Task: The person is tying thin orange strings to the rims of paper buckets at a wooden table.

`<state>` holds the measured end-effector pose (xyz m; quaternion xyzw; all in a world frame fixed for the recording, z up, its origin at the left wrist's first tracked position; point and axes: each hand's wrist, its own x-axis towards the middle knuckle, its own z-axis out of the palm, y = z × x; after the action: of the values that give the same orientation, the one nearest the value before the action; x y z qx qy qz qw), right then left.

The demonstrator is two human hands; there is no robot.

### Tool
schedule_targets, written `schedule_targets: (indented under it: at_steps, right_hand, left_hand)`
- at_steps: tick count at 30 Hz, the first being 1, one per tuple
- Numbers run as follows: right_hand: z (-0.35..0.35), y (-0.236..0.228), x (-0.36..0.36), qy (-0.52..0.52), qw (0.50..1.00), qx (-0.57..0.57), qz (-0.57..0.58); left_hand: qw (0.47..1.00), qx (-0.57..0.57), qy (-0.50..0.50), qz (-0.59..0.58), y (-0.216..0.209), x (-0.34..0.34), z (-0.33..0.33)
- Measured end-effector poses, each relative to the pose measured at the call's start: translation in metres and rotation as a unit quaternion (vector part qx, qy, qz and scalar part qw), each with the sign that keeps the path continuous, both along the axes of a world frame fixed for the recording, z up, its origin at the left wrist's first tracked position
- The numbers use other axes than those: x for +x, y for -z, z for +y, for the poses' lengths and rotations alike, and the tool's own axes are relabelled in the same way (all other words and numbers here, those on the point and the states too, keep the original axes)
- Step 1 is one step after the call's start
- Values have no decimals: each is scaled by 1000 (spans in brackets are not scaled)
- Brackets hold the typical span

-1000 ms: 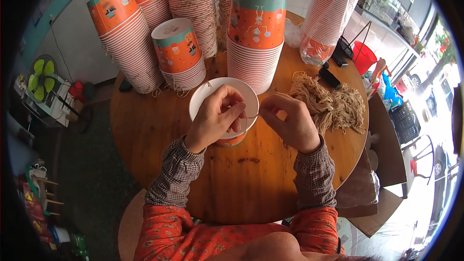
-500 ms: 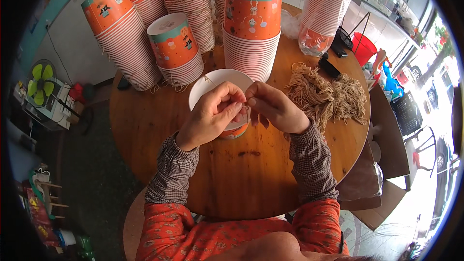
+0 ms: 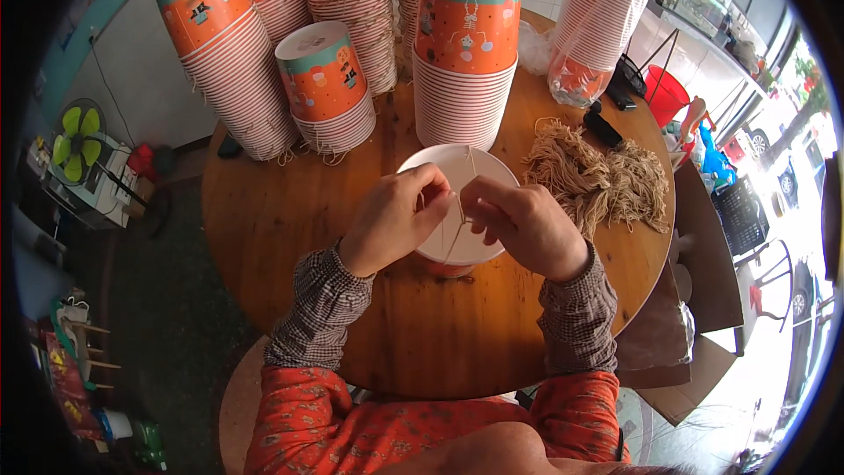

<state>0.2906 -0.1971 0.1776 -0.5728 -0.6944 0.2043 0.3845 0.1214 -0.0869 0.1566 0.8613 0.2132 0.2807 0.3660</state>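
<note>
A paper bucket (image 3: 493,167), white inside and orange outside, stands upright near the middle of the table, beneath both hands. Across its open mouth runs a thin tan string (image 3: 469,163), with a knot or crossing near the centre. My left hand (image 3: 396,218), over the bucket's left rim, is pinched closed at the fingertips on the string. Over the right side, my right hand (image 3: 538,222) has its fingers curled in on the string too. Exactly where each fingertip grips the string is partly hidden.
Behind stand tall stacks of upturned orange-and-teal paper buckets (image 3: 466,44) and a shorter stack (image 3: 325,79). At right lie a heap of tan strings (image 3: 598,176) and a black object (image 3: 602,129). A plastic-wrapped bucket stack (image 3: 598,26) stands beyond them on the round wooden table (image 3: 404,325).
The bucket has shifted right and slightly nearer. My hands have moved a little apart and to the right, so the string across the mouth now shows between them.
</note>
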Motion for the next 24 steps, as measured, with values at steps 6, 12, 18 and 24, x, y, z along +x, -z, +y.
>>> schedule_targets:
  at_steps: [6,12,18,24]
  right_hand:
    - [9,7,2,26,998,11,57]
    - [14,11,-3,15,996,24,83]
    - [19,21,-3,38,996,53,58]
    - [20,18,-6,52,995,47,65]
  left_hand:
    - [955,-281,83,-54,2,3,1]
    - [952,-288,90,-41,-1,0,5]
    - [929,-339,124,-82,7,2,7]
    - [924,-350,125,-88,10,3,9]
